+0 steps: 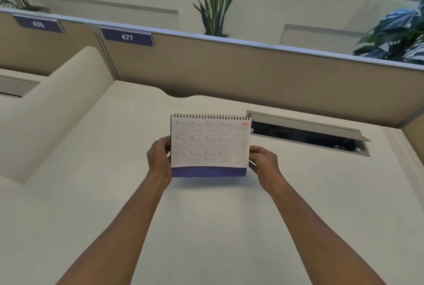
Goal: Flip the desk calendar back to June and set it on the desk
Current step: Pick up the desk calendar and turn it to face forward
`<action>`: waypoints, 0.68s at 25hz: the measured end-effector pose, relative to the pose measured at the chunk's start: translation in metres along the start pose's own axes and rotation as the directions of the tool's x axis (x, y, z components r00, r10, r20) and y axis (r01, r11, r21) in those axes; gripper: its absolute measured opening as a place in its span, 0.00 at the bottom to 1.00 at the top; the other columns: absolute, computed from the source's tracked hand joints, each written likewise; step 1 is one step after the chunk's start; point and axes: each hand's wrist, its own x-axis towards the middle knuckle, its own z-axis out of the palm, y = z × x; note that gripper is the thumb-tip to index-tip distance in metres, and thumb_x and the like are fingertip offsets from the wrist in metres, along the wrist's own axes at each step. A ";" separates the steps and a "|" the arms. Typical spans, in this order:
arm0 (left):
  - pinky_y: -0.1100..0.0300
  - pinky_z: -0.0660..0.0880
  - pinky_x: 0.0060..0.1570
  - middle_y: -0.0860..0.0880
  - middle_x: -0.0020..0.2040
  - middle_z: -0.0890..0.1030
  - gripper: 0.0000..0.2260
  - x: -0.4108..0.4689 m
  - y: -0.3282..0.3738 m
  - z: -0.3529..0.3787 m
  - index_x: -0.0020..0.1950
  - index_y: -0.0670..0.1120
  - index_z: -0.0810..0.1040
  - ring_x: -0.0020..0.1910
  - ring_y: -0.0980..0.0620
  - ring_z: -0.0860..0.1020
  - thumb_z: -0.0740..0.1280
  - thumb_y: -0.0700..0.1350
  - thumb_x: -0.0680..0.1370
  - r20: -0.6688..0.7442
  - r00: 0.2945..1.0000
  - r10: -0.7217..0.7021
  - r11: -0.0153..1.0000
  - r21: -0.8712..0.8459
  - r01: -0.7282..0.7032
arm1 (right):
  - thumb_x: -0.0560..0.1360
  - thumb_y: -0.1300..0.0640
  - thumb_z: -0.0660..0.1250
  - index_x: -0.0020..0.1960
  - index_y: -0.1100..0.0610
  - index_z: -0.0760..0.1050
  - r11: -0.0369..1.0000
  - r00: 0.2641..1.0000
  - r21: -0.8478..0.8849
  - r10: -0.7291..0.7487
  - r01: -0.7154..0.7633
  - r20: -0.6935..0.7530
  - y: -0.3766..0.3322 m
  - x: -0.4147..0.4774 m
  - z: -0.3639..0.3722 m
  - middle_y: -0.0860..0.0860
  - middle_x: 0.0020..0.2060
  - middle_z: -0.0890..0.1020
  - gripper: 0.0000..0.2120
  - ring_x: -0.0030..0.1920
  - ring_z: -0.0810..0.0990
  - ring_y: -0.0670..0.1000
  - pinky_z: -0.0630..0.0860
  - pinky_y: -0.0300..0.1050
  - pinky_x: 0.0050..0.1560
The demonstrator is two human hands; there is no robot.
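A spiral-bound desk calendar (210,144) is held upright a little above the white desk (206,227), casting a shadow below it. The page facing me is a whole-year overview marked 2026 in red, with a blue band along the bottom. My left hand (159,158) grips its left edge, fingers curled behind. My right hand (263,162) grips its right edge in the same way. Both forearms reach in from the bottom of the view.
An open cable hatch (307,133) with a raised lid lies in the desk just right of the calendar. A beige partition (229,71) with a blue 477 tag (126,37) runs along the back, plants behind it. A curved divider (57,105) rises at the left.
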 end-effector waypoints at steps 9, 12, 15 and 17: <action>0.59 0.79 0.42 0.45 0.42 0.82 0.08 0.025 -0.017 -0.038 0.42 0.41 0.81 0.43 0.51 0.81 0.63 0.39 0.76 0.037 0.996 0.080 0.997 -0.022 -0.079 | 0.78 0.70 0.69 0.56 0.62 0.82 0.996 0.996 -0.013 -0.089 0.090 0.012 0.025 -0.001 0.026 0.57 0.51 0.87 0.09 0.56 0.86 0.58 0.85 0.45 0.49; 0.55 0.77 0.46 0.45 0.41 0.81 0.07 0.029 -0.025 -0.048 0.42 0.40 0.80 0.45 0.49 0.79 0.63 0.41 0.74 0.037 0.997 0.068 0.997 -0.022 -0.068 | 0.79 0.70 0.68 0.54 0.60 0.83 0.994 0.994 -0.023 -0.105 0.105 0.013 0.036 0.001 0.031 0.56 0.52 0.87 0.09 0.57 0.85 0.59 0.84 0.45 0.50; 0.54 0.77 0.45 0.47 0.39 0.83 0.09 0.031 -0.032 -0.056 0.41 0.43 0.83 0.44 0.49 0.79 0.64 0.42 0.76 0.049 0.997 0.051 0.999 -0.017 -0.050 | 0.80 0.69 0.67 0.53 0.58 0.83 0.992 0.992 -0.021 -0.123 0.123 0.013 0.046 0.003 0.032 0.56 0.52 0.87 0.10 0.56 0.85 0.58 0.84 0.43 0.48; 0.57 0.78 0.42 0.52 0.37 0.84 0.10 0.033 -0.035 -0.059 0.40 0.48 0.86 0.41 0.53 0.81 0.67 0.48 0.75 0.074 0.997 0.022 1.000 0.020 -0.023 | 0.80 0.69 0.67 0.54 0.57 0.83 0.992 0.992 -0.017 -0.123 0.124 0.021 0.051 0.005 0.032 0.56 0.52 0.87 0.10 0.57 0.85 0.58 0.83 0.41 0.48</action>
